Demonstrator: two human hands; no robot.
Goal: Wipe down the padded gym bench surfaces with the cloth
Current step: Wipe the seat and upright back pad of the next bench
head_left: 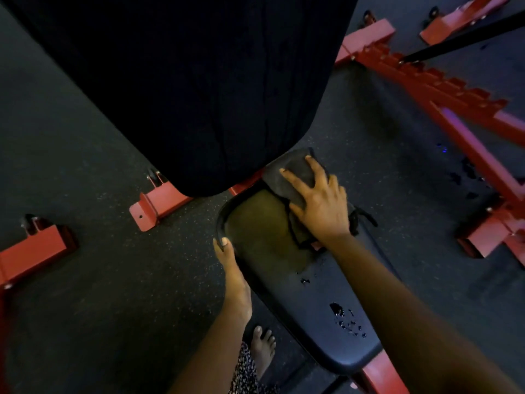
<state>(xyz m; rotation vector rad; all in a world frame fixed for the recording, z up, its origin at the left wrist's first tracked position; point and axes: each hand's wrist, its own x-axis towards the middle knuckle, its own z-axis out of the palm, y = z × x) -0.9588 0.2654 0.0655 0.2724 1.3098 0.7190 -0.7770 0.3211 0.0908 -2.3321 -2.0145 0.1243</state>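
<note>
I've got cloth (272,177) on seat pad (298,294) far end, right hand (321,206) atop; left hand (230,268) grips pad's left edge; back pad (199,81) behind.

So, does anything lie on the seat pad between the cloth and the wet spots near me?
Nothing visible. The right hand presses the cloth at the far end of the seat pad; bare padding leads to the droplets.
</note>
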